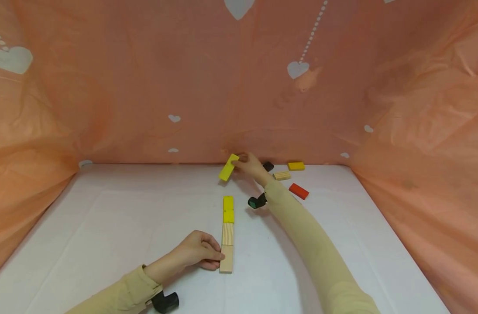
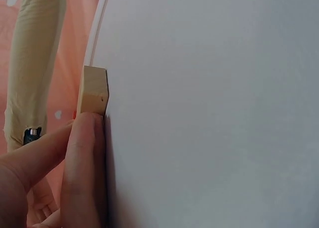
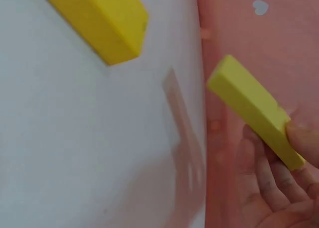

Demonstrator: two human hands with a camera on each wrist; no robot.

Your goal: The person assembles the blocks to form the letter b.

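Observation:
A straight row of blocks runs away from me: a plain wooden block point(image 1: 226, 260) nearest, a striped-grain wooden block point(image 1: 227, 234) behind it, then a yellow stretch point(image 1: 228, 209) with a faint line across its middle. My left hand point(image 1: 199, 250) holds the plain block from its left side, thumb over the top edge and fingers against the side. Beyond the row's far end, my right hand point(image 1: 251, 166) pinches a separate yellow block point(image 3: 251, 108) between thumb and fingers. This block is tilted and raised, and its shadow falls on the white table.
At the back right lie a red block point(image 1: 299, 191), a wooden block point(image 1: 282, 175), an orange-yellow block point(image 1: 296, 166) and a black piece point(image 1: 268, 166), partly behind my right forearm. A pink curtain with hearts point(image 1: 207, 87) borders the white table point(image 1: 125, 209) at the back and sides.

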